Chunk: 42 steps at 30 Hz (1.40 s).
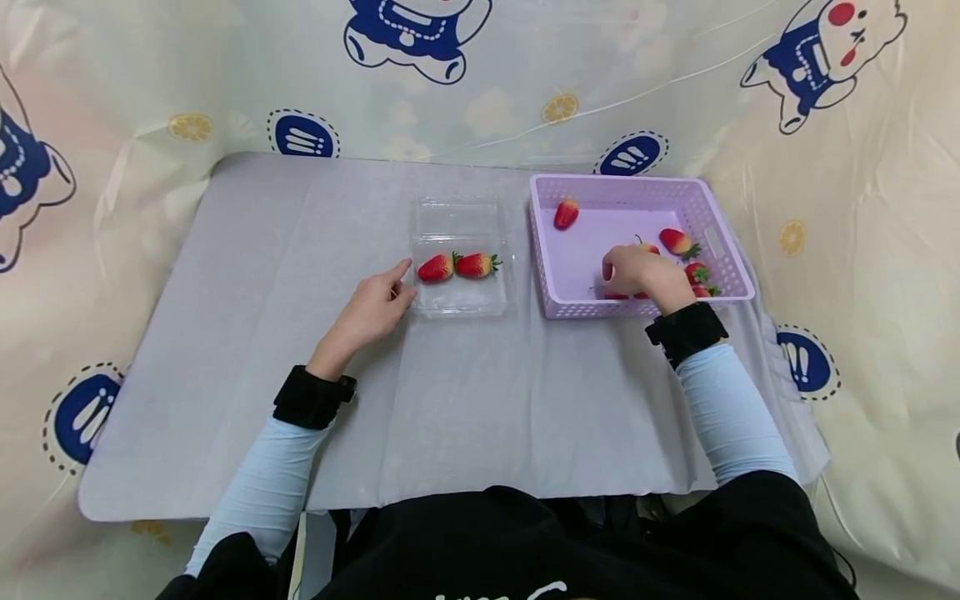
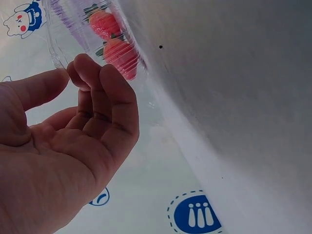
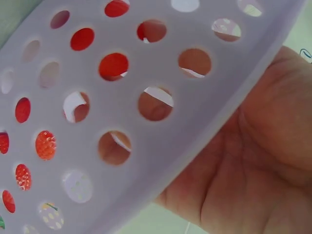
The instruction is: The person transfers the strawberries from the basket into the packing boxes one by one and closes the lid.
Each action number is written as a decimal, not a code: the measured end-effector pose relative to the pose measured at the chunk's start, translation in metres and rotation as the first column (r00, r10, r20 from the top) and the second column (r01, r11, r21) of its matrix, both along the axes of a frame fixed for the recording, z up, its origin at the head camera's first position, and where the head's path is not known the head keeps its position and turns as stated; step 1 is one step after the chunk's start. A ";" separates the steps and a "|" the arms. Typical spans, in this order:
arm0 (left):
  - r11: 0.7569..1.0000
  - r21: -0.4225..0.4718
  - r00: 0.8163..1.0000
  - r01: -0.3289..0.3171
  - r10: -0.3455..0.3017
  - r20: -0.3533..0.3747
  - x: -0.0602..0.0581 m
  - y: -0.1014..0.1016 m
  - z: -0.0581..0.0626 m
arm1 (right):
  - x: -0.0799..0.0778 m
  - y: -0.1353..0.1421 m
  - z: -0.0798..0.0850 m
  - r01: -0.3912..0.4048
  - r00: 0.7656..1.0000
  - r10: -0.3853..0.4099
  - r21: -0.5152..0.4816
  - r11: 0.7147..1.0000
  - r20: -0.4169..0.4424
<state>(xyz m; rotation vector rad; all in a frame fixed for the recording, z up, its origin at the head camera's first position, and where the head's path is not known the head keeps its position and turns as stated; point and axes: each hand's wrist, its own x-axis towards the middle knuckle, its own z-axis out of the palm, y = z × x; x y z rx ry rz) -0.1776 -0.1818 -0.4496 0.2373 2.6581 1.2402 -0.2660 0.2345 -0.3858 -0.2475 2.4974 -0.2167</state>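
In the head view, a clear plastic clamshell box with its lid folded back lies mid-table. Two strawberries sit in it side by side, a left one and a right one. At the box's left edge is my left hand; the left wrist view shows thumb and curled fingers meeting on the plastic rim. My right hand reaches down into the lilac basket among strawberries. Its fingertips are hidden, and through the wall's holes only bits of skin and red fruit show.
One strawberry lies alone at the basket's back left. Several more, including one red-and-pale strawberry, gather along its right side. A grey cloth covers the table, and a printed curtain hangs around the back and sides.
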 end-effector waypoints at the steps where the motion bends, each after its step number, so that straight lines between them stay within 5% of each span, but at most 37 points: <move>1: 1.000 0.000 1.000 0.000 0.000 -0.001 0.000 0.000 0.000 | 0.000 0.000 0.000 0.000 1.000 0.000 0.007 1.000 -0.003; 19: 1.000 -0.004 1.000 0.002 -0.002 -0.012 -0.001 0.001 0.001 | -0.001 -0.002 -0.005 -0.092 0.994 0.093 -0.008 0.996 0.050; 42: 1.000 -0.004 1.000 0.002 -0.002 -0.013 -0.001 0.001 0.001 | -0.003 0.000 -0.009 -0.061 0.998 0.061 -0.067 0.996 -0.005</move>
